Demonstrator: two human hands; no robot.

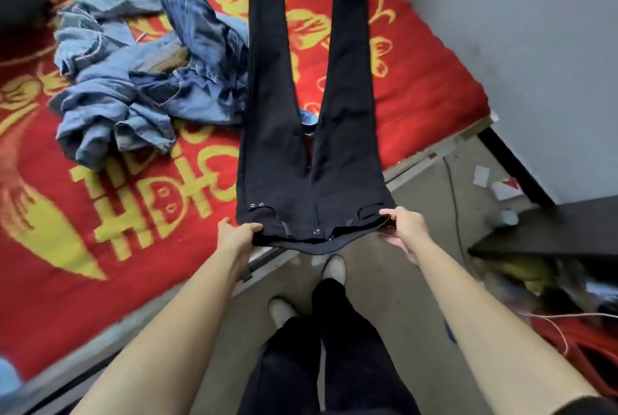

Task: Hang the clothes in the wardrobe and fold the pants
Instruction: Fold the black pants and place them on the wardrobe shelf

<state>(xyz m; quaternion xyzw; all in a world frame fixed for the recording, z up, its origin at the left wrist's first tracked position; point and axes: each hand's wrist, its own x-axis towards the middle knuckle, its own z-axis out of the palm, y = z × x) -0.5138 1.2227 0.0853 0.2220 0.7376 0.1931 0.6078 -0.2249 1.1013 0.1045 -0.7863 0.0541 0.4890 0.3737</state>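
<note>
Black pants (314,120) spread flat on the red bed (418,97), legs apart — waistband overhanging the edge. Left hand (235,234) and right hand (406,225) each pinch a waistband corner; jeans (140,73) heaped beside.

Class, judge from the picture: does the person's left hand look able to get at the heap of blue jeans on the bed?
Probably yes, once freed: the left hand grips the waistband of the black pants, but only bare red bedspread lies between it and the blue jeans.
</note>
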